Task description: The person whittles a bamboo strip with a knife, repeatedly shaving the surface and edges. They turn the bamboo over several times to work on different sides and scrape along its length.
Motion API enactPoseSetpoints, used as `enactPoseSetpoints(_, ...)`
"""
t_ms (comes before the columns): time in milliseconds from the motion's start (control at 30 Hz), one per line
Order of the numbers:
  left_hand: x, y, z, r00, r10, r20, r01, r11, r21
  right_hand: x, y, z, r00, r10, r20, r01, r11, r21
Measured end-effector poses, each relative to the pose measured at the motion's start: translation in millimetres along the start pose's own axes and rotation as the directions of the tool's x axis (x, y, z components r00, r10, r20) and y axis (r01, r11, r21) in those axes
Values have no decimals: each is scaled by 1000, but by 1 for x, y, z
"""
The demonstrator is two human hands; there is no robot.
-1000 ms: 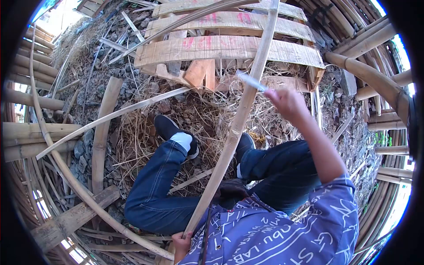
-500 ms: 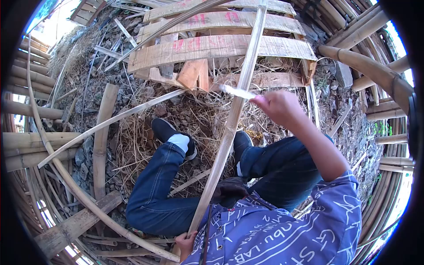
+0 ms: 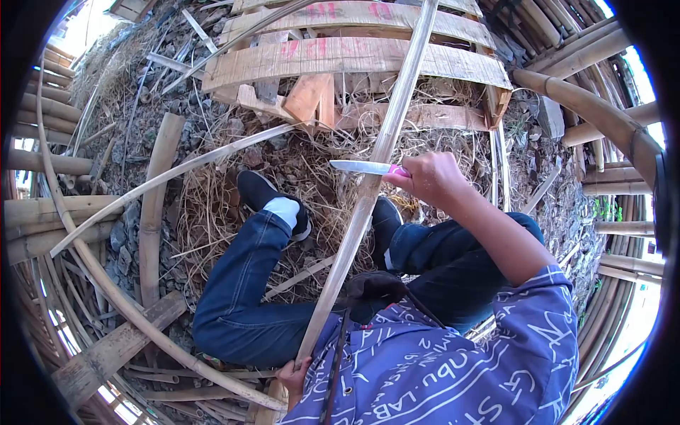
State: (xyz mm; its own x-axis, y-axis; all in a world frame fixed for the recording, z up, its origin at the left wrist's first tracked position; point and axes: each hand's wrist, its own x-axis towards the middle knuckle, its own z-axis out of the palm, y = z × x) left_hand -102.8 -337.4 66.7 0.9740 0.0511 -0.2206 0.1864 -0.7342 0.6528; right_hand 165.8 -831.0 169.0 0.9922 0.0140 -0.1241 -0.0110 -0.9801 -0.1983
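Note:
A knife [image 3: 361, 167] with a pink handle is held in my right hand [image 3: 428, 177], its fingers wrapped round the handle. The blade points left and lies across a long bamboo strip [image 3: 345, 263]. That strip slants from my lap up over the wooden pallet. Low in the view, my left hand [image 3: 293, 374] is closed round the strip's near end, beside my shirt.
The slatted wooden pallet [image 3: 312, 57] stands ahead on stony, straw-covered ground. A thin strip [image 3: 177, 185] and a curved pole [image 3: 127, 306] lie on the left. Bamboo poles [image 3: 623, 152] line the right side; my legs are bent below.
My right hand has moved down along the strip with the knife, whose blade now lies level across it. My left hand still grips the near end. The view has shifted slightly.

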Motion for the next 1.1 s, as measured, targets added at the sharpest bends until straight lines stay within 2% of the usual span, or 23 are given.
enactPoseSetpoints(167, 3, 11, 1, 999, 30, -32, -30, 999, 13, 1, 2, -2, 999, -34, -29, 33, 999, -42)
enactPoseSetpoints(233, 6, 18, -4, 1000, 24, 3, -24, 998, 53, 2, 3, 1, 997, -46, -65, 42, 998, -53)
enactPoseSetpoints(367, 9, 28, -4, 1000, -5, -9, 6, 999, 47, 3, 4, 2, 999, -28, -44, 24, 997, -79)
enactPoseSetpoints(433, 8, 25, -5, 999, -32, 17, 31, 999, 22, 2, 6, 0, 999, -33, -28, 27, 984, -175)
enactPoseSetpoints(467, 5, 23, -7, 999, -32, 21, 32, 999, 23, 10, 26, -5, 959, 272, -72, -271, 962, 31)
enactPoseSetpoints(500, 3, 19, -7, 998, -55, 32, 54, 998, 21, 20, 60, -14, 831, 554, -58, -527, 816, 238)
enactPoseSetpoints(533, 3, 14, -8, 997, -74, 38, 73, 997, 21, 16, 85, -45, 826, 530, -192, -520, 848, 104)
enactPoseSetpoints(567, 7, 8, -11, 997, -67, 25, 67, 998, 17, 9, 101, -68, 889, 371, -269, -411, 905, -109)
enactPoseSetpoints(600, 9, 1, -7, 1000, -10, 21, 9, 999, 50, 1, 97, -86, 917, 275, -290, -342, 915, -214)
enactPoseSetpoints(667, 1, -5, -8, 998, 43, 50, -47, 995, 88, -16, 77, -109, 913, 258, -317, -309, 943, -125)
enactPoseSetpoints(733, 7, -8, -11, 994, -14, 107, 16, 1000, -16, -31, 55, -122, 896, 309, -318, -352, 932, -86)
enactPoseSetpoints(800, 22, 24, -31, 987, 47, 156, -44, 999, -21, -50, 55, -120, 881, 360, -306, -388, 921, -37)
enactPoseSetpoints(867, 29, 33, -44, 966, 108, 237, -124, 991, 58, -58, 62, -113, 871, 431, -238, -436, 899, 33)
enactPoseSetpoints(933, 41, 48, -53, 962, 146, 230, -165, 984, 68, -61, 46, -119, 853, 481, -204, -473, 876, 90)
enactPoseSetpoints(1067, 69, 80, -69, 952, 229, 201, -259, 956, 140, -61, 37, -125, 828, 470, -305, -405, 878, 254)
enactPoseSetpoints(1100, 74, 84, -71, 962, 196, 189, -223, 966, 135, -60, 33, -123, 821, 513, -249, -420, 840, 345)
